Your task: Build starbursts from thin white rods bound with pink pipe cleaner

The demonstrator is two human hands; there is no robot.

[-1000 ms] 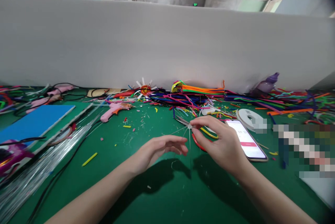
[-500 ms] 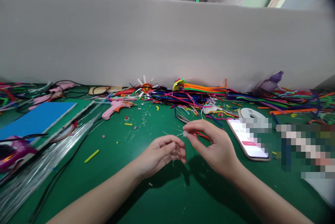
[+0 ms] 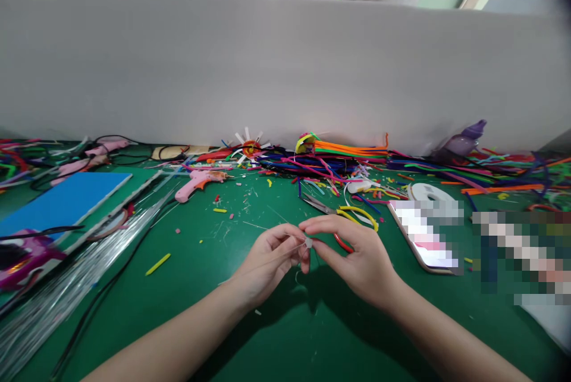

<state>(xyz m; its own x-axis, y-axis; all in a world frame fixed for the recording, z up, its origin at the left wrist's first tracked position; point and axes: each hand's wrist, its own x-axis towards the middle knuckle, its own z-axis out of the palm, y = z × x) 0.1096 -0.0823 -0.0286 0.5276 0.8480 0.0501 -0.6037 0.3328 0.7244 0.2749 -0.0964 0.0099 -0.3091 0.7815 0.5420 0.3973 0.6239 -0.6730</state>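
Over the nearer part of the green table (image 3: 330, 349), the right hand (image 3: 359, 251) is pinching one small whitish piece (image 3: 308, 243) between thumb and fingers. The left hand (image 3: 270, 263) is curling close beside it, where a thin strand (image 3: 289, 249) is passing; whether it is gripping this, I cannot tell. Probably best is holding the piece steady and guiding the strand gently. Farther, scissors (image 3: 342, 210) are lying, and toward the table's far edge a pink glue gun (image 3: 196, 184) is resting.

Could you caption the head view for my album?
Left hand and right hand meet at a small whitish piece above a green table, scissors beyond.
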